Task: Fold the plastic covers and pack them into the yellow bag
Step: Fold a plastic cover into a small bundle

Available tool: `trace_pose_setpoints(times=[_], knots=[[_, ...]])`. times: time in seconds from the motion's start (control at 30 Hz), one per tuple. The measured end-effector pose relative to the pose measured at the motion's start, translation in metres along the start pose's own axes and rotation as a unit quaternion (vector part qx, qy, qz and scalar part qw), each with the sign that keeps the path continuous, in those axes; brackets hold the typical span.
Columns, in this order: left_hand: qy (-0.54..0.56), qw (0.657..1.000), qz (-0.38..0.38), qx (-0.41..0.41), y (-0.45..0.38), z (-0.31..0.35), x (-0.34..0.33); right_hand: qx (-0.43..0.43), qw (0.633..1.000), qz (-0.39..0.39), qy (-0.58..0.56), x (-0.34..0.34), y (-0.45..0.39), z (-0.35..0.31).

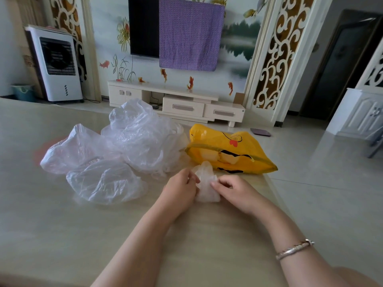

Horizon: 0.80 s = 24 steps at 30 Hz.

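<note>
Small folded cover (206, 184) is pinched btwn left hand (182, 192) & right hand (235, 194); its middle is partly hidden by fingers. Yellow bag (228, 153) interior is hard to make out.

A single wide-angle view from a camera worn on the person's head, looking forward and down. The table (62, 224) fills the lower frame, close beneath the lens, with both forearms reaching in from the bottom edge. Farther off, the view faces a wall with a television (143, 27) and low cabinet (176, 100). Straight lines bow near the edges.
</note>
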State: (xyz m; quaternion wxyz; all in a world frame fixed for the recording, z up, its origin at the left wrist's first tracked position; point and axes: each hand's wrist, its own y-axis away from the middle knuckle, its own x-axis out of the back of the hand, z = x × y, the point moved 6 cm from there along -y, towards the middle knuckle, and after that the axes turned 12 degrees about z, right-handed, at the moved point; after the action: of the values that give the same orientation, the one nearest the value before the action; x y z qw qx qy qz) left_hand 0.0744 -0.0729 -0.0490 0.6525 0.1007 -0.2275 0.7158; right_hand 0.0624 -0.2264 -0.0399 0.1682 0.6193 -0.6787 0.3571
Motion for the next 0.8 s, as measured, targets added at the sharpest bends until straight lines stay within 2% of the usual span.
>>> trace_pose_setpoints(times=[0.1,0.27,0.43,0.57,0.7,0.8], knots=[[0.006,1.000,0.004,0.009,0.000,0.003,-0.001,-0.016,0.998,0.057,0.017,-0.003,-0.004,0.004],[-0.050,0.999,0.011,0.001,-0.002,-0.006,-0.004,-0.046,0.988,0.132,0.064,-0.006,-0.008,0.006],[-0.049,0.998,0.028,0.003,-0.003,-0.006,-0.002,0.024,0.988,0.150,0.004,-0.001,-0.006,-0.009],[-0.046,0.998,0.028,0.017,-0.005,-0.007,-0.002,0.063,0.993,0.094,-0.014,0.000,0.003,-0.017],[-0.033,0.999,0.026,0.023,-0.006,-0.008,-0.002,0.042,0.997,0.008,0.071,-0.007,0.002,-0.004],[-0.002,0.999,0.033,0.035,-0.006,-0.007,0.002,0.039,0.992,-0.023,0.122,-0.008,0.003,-0.007]])
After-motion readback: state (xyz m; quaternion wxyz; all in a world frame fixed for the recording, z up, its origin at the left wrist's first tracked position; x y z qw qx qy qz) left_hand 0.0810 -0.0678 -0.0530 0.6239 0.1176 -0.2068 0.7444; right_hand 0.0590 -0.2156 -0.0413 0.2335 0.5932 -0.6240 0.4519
